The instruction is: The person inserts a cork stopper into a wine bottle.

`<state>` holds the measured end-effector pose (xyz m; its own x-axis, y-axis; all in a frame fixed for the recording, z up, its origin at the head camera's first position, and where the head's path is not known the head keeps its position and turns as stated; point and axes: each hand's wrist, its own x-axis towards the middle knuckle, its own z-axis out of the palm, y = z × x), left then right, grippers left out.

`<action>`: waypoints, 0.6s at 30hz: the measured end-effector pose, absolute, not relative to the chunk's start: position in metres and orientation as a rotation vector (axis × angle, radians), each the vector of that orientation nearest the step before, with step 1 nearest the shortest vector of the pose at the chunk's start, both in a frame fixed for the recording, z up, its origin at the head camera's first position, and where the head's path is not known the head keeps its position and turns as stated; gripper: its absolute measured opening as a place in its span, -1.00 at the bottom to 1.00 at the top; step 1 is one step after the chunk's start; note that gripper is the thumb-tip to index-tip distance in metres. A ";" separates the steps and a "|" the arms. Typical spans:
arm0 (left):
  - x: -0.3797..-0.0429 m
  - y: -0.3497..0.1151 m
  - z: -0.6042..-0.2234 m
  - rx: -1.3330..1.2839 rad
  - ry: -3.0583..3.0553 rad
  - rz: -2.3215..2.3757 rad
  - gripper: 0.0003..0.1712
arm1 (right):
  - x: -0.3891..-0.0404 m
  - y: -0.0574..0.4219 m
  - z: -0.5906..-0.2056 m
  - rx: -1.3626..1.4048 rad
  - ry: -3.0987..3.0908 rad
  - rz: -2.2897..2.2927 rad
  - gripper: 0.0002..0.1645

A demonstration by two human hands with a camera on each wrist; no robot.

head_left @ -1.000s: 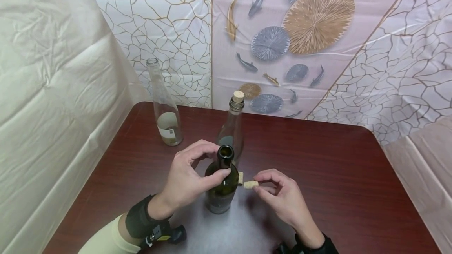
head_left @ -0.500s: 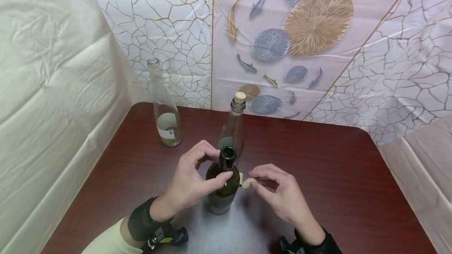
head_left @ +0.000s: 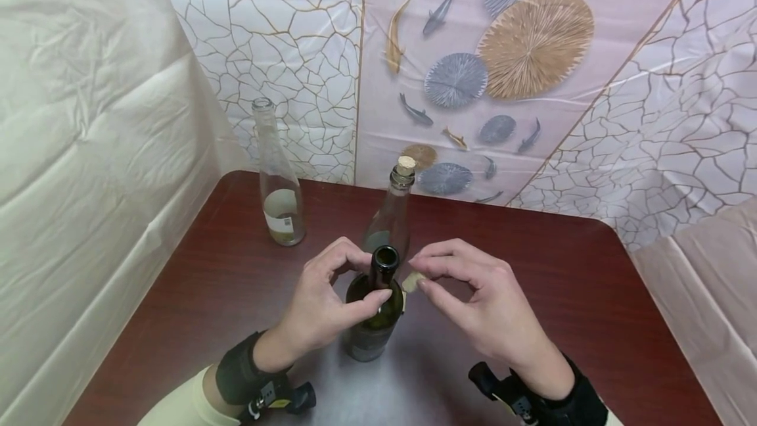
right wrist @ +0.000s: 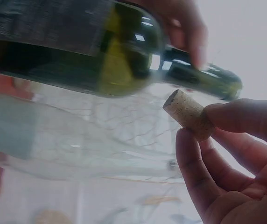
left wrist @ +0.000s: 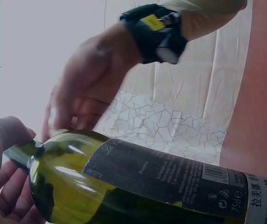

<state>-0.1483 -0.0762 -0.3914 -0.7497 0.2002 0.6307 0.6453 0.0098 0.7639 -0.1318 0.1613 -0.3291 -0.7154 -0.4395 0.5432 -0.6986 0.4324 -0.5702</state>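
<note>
My left hand (head_left: 319,298) grips the neck of a dark green wine bottle (head_left: 369,340), thumb on the near side. The bottle stands on the table with its mouth uncovered; the left wrist view shows its dark label (left wrist: 161,179). Between thumb and fingertips, my right hand (head_left: 493,301) pinches a cork (right wrist: 189,115), just right of the bottle's neck and below its mouth. Behind the green bottle, partly hidden, is a clear glass bottle (head_left: 390,219) with a cork (head_left: 406,164) in its mouth. A pale sliver, apparently another cork (head_left: 405,303), shows at the green bottle's right edge.
Another clear bottle (head_left: 282,209), with a pale label and no cork, stands at the back left of the dark red table (head_left: 520,248). Patterned cloth (head_left: 307,51) hangs behind the table, and plain pale cloth (head_left: 106,150) hangs on the left.
My right hand has lifted the cork from near the table up beside the bottle's neck. My left hand stays on the green bottle. The head view has shifted slightly.
</note>
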 end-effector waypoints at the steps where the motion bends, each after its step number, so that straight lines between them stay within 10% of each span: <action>1: -0.148 -0.076 -0.392 -0.870 -1.948 -1.792 -0.59 | -0.132 0.160 -0.323 1.000 -2.367 1.145 -0.56; 18: -0.150 -0.079 -0.392 -0.887 -1.968 -1.762 -0.59 | -0.135 0.143 -0.267 1.144 -2.274 0.892 -0.54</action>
